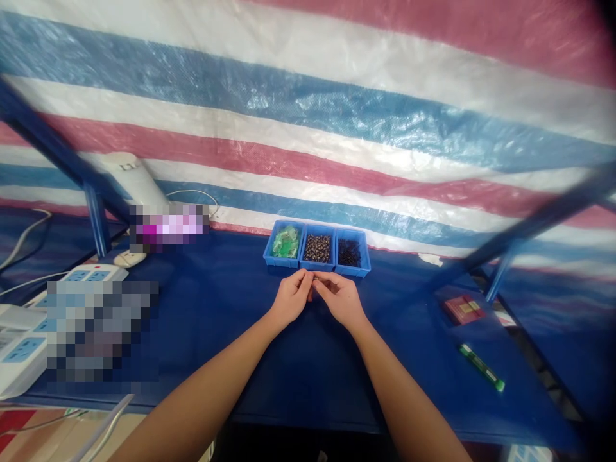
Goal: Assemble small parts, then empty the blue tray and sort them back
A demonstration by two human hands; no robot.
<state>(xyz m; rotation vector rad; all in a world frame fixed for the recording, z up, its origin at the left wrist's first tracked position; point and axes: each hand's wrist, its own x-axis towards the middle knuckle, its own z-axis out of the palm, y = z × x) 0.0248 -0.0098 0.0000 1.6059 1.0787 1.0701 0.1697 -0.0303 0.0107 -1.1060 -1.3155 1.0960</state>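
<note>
Left hand (290, 300) and right hand (344, 300) met over a blue table (308, 366);
together they pinched a tiny piece (315, 278), too small to identify; just beyond stood three blue bins (317, 265), holding green items (285, 244), metallic bits (318, 248) and black bits (349, 253).

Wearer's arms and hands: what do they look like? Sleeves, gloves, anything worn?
Left hand and right hand are ungloved. Left forearm and right forearm are bare, with no sleeve, watch, band, cable or marking visible. Fingers are too small to rule out a thin ring.
</note>
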